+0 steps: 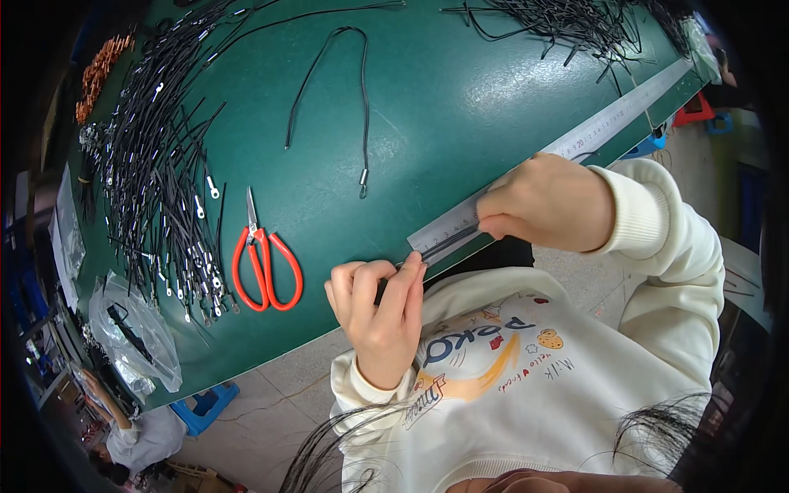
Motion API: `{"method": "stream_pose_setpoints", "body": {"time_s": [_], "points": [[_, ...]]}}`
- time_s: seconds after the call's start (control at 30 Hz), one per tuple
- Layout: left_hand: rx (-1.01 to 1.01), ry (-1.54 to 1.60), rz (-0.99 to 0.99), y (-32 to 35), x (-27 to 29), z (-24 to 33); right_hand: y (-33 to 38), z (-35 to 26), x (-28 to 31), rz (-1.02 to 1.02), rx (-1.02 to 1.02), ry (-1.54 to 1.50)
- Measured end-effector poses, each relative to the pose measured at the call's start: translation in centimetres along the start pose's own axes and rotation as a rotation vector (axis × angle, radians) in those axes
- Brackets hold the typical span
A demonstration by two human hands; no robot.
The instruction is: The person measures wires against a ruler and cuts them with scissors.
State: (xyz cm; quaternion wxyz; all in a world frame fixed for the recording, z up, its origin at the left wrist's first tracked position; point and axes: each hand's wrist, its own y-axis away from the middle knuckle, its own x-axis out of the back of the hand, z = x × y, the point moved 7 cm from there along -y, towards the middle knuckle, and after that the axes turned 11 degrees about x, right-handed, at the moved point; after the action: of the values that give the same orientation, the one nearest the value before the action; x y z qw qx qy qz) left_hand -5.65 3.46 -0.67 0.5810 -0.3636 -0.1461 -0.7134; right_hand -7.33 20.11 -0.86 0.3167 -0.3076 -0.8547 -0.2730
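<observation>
My left hand point(374, 308) pinches a thin black cable point(448, 241) at the table's near edge, by the low end of the scale. Farther right, my right hand point(549, 204) is closed around the same cable, which runs between the two hands along a long steel ruler point(608, 123). My right fist covers part of the ruler, and a cable end shows beyond it. To the left of my left hand lies a pair of red-handled scissors point(263, 261), blades pointing away. A single black cable point(365, 107) with a metal end lies bent on the table.
The green table point(329, 230) holds a large pile of black cables with ring terminals point(156, 164) at left and more cables point(567, 29) at the far right. Copper-coloured pieces point(103, 70) and a plastic bag point(136, 333) are at left. A blue stool point(205, 408) stands below.
</observation>
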Motion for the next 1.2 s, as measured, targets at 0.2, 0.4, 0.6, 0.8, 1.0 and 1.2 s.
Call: {"method": "stream_pose_setpoints", "body": {"time_s": [0.2, 0.4, 0.6, 0.8, 1.0, 1.2], "points": [[0.006, -0.011, -0.018, 0.3, 0.1, -0.3, 2.4, 1.9, 1.1, 0.014, -0.138, -0.174], [0.016, -0.022, -0.028, 0.4, -0.1, -0.4, 3.4, 2.5, 1.3, -0.010, -0.203, -0.197], [0.021, -0.010, -0.012, 0.1, 0.0, -0.1, 3.5, 2.9, 1.0, -0.037, -0.236, -0.151], [0.023, -0.011, -0.014, 0.2, -0.1, -0.1, 3.2, 2.7, 1.1, -0.100, -0.266, -0.026], [0.021, -0.024, -0.007, 0.3, -0.2, -0.2, 2.6, 2.9, 1.1, -0.226, -0.350, 0.113], [0.034, -0.033, -0.018, 0.4, -0.3, -0.7, 2.6, 3.6, 1.0, -0.186, -0.375, 0.049]]}}
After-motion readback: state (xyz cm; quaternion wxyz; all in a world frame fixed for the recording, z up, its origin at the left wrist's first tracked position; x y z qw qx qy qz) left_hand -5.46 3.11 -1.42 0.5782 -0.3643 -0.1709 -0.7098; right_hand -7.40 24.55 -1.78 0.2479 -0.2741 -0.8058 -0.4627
